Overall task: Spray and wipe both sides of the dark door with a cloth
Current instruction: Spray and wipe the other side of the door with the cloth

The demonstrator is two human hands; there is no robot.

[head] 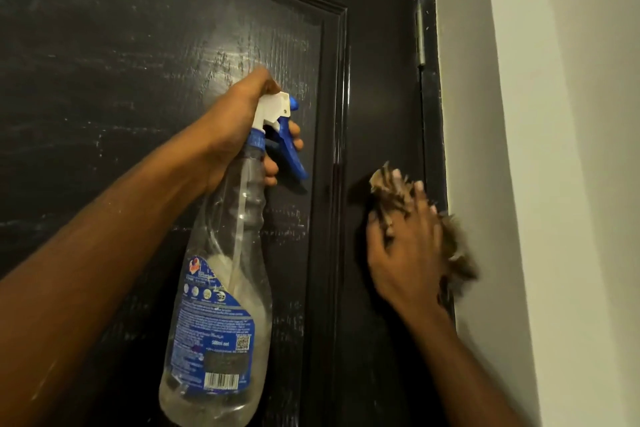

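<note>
The dark door (138, 45) fills the left and middle of the head view, its raised panel streaked with pale smears. My left hand (242, 125) grips the neck of a clear spray bottle (225, 288) with a white and blue trigger head, fingers curled round the trigger, nozzle pointing right along the door. My right hand (408, 246) presses a brown patterned cloth (391, 191) against the door's right stile, close to the frame. The cloth is blurred and bunches out above and to the right of my fingers.
A metal hinge (420, 35) sits on the door's right edge at the top. A pale grey wall (536, 149) runs down the right side, right beside the door frame (433, 114). The bottle holds only a little liquid at its bottom.
</note>
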